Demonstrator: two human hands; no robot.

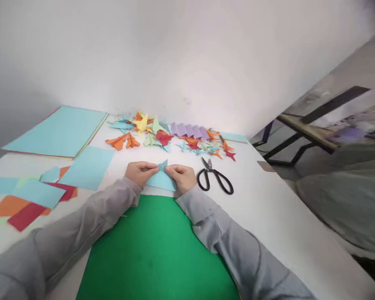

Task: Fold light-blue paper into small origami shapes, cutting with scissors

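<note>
Light-blue paper piece [161, 179] sits on the white counter [268, 216], at the far edge of the green sheet [156, 250], pinched from both sides. Left hand [140, 172] closed on its left edge, fingertips curled over the fold; right hand [181, 177] closed on the right edge likewise. Small pointed flap stands up between the thumbs.

Judgement on the fold in hand: keep edges matched before pressing, hold one side pinned flat while the other thumb runs the crease outward from the centre. Thin paper, likely creases sharp and tears if reworked, so commit once.

Materials: paper matte, smooth, flat-coloured, stiff enough to hold a peak. Green sheet large, matte, runs under both grey sleeves.

Black scissors [215, 179] just right of the right hand, blades shut, looped handles toward the viewer; dark metal look.

Behind the hands, a row of folded figures [162, 135] along the wall: orange, yellow, red, pale green, blue, sharp-pointed shapes, plus a purple accordion-pleated strip [190, 130].

Left: plain blue square [87, 167] flat on the counter, a stack of large sheets [59, 132] with blue on top, and loose offcuts [31, 200] in blue, red, orange, overlapping.

Right edge: floor and a dark frame, blurred.
</note>
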